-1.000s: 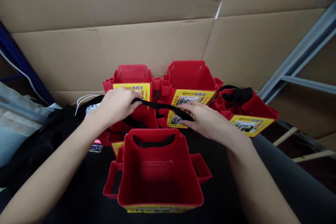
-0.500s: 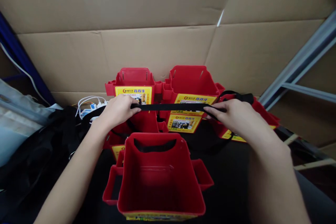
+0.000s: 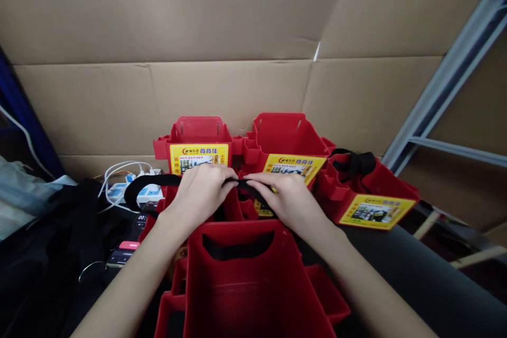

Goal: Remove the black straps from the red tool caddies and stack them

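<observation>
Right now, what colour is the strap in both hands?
Black. The strap is pinched between the left hand and right hand; head view shows it best.

Creased brown cardboard sheets (image 3: 237, 37) form the back wall from nine to two o'clock. A grey metal shelf frame (image 3: 447, 79) slants at three o'clock. A dark blue panel (image 3: 16, 105) edges nine o'clock. Dim, even light.
</observation>
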Tool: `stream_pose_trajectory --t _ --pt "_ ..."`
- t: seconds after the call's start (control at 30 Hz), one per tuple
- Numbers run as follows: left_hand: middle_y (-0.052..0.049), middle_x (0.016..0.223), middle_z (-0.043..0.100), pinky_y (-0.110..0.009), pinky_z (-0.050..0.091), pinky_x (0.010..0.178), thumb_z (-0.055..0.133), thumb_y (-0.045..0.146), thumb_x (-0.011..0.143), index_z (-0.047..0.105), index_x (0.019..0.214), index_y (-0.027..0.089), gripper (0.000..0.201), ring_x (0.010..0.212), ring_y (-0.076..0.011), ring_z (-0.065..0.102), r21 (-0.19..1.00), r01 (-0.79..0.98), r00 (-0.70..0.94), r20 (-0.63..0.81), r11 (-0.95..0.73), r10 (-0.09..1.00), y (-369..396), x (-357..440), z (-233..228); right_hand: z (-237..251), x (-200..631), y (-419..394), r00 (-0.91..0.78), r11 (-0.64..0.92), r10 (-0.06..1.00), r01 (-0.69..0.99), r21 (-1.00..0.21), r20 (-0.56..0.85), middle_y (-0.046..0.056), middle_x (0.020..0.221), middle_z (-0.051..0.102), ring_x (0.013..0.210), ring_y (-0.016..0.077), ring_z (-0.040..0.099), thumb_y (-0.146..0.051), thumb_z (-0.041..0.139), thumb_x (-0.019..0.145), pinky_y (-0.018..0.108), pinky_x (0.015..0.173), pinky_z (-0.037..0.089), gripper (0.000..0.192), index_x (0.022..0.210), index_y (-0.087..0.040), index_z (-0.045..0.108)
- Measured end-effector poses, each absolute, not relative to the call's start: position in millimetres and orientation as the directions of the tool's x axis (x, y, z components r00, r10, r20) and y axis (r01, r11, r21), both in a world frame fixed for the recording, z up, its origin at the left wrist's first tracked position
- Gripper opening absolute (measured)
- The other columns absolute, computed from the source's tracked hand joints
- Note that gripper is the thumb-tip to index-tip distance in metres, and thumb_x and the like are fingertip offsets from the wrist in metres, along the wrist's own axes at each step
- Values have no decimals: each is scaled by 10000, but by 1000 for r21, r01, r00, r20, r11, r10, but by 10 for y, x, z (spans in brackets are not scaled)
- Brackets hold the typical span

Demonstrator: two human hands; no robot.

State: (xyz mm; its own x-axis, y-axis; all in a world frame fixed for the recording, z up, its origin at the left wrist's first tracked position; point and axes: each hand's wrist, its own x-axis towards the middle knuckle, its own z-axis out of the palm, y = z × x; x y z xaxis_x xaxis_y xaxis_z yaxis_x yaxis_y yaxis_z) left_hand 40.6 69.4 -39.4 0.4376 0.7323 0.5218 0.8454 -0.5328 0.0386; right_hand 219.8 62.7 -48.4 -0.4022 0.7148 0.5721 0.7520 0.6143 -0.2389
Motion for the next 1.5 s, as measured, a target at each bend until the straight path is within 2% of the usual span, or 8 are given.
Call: stream_pose_trajectory --t 0.27,0.37,0.5,0.63,0.8,1.03,1.33,1.5 --pt "-74 943 689 -331 447 640 488 337 803 667 953 230 257 860 -265 620 61 939 278 449 -340 849 826 -3 -315 -260 2830 712 -132 191 824 980 -51 551 94 874 702 835 305 641 -321 482 824 428 733 483 272 914 -190 703" --pt "-57 946 691 -335 448 669 506 314 792 676 925 240 228 873 -258 616 71 905 348 447 -420 824 797 49 -313 -289 2741 695 -324 363 816 932 13 479 93 1028 664 953 309 604 -321 527 795 450 803 465 293 1024 -190 655" --pt "-49 868 699 -331 444 728 518 243 787 680 893 218 195 819 -219 620 153 769 487 488 -620 724 712 335 -353 -346 2301 617 -584 722 668 659 -211 461 69 1247 540 1086 208 542 -378 605 739 324 884 448 671 1338 -211 352" --pt "-14 760 675 -270 437 664 546 218 767 637 780 179 100 691 -151 595 328 626 395 649 -708 650 666 498 -395 -367 2051 602 -558 719 691 595 -359 460 37 947 671 696 122 631 -174 455 810 233 662 477 439 1249 -198 461" --pt "6 749 651 -252 431 627 596 307 741 602 786 177 138 671 -136 569 477 542 337 631 -692 699 743 423 -419 -385 2193 658 -477 656 754 588 -474 451 11 686 654 428 79 516 -289 349 891 202 484 415 295 987 -157 596" --pt "-9 723 634 -281 420 698 459 286 838 573 713 163 209 697 -141 563 443 555 445 557 -704 701 742 320 -362 -424 2208 703 -501 797 545 557 -231 672 31 1250 537 1113 158 519 -191 444 852 306 945 405 401 1251 -232 446" --pt "-39 784 635 -315 423 759 376 283 873 588 820 160 251 788 -169 567 475 527 495 503 -705 709 846 399 -482 -499 2241 775 -528 816 438 574 -75 727 32 1072 646 932 144 614 -211 458 865 246 843 452 248 1080 -189 580" --pt "-78 968 639 -346 428 816 403 377 857 571 1036 158 329 925 -208 566 564 513 430 483 -647 762 806 470 -513 -510 2224 794 -466 785 515 593 -178 719 6 890 673 758 123 635 -212 452 862 230 734 456 197 1016 -190 573"
